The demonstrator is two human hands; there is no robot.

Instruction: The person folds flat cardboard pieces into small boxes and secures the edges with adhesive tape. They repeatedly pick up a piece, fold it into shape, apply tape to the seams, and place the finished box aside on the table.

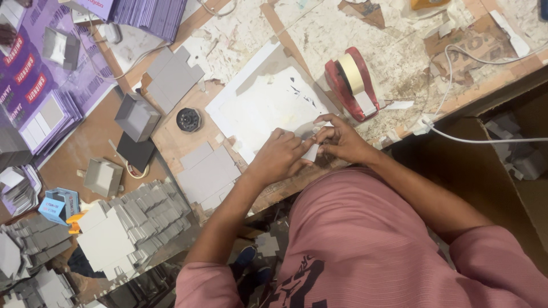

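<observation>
Head view: both my hands meet at the near edge of the workbench (399, 63), just below the white sheet (268, 108), so the small white paper piece (311, 152) stays braced between them. My left hand (278, 158) curls loosely, fingertips pinching the piece's left edge. My right hand (342, 141) pinches its upper end between thumb and forefinger, beside the red tape dispenser (351, 82).

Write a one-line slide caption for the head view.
Both hands pinch a small white strip beside a red tape dispenser.
</observation>
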